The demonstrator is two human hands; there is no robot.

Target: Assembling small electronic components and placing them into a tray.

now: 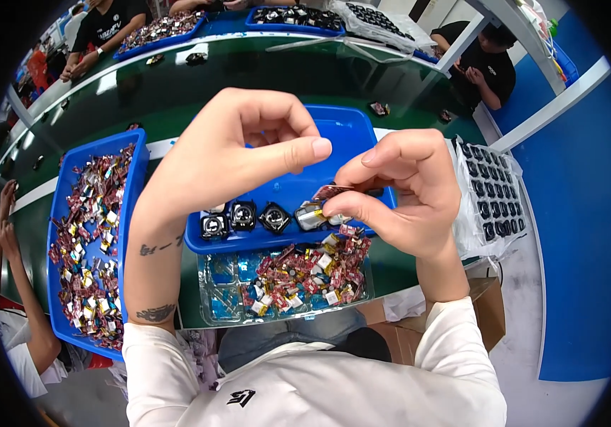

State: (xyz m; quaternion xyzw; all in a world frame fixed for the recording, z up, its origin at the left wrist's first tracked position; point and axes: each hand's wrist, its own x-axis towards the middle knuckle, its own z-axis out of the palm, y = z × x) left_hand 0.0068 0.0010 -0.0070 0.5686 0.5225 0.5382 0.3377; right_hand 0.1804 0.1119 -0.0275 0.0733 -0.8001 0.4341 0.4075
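I see a wide fisheye camera looking down and forward from the head of the person (320,388), close above the left hand (245,142) and right hand (419,192), its view reaching the far side of the green table (263,78).

Pinching red board (332,191) in right hand (417,198), thumb against fingers. Holding left hand (245,144) up-left of grip, curled; can't tell if loaded. Got silver piece (310,216) just below-left of grip, black cases (243,215) farther left in tray (346,135), board pile (312,274) below, bin (135,167) far left.
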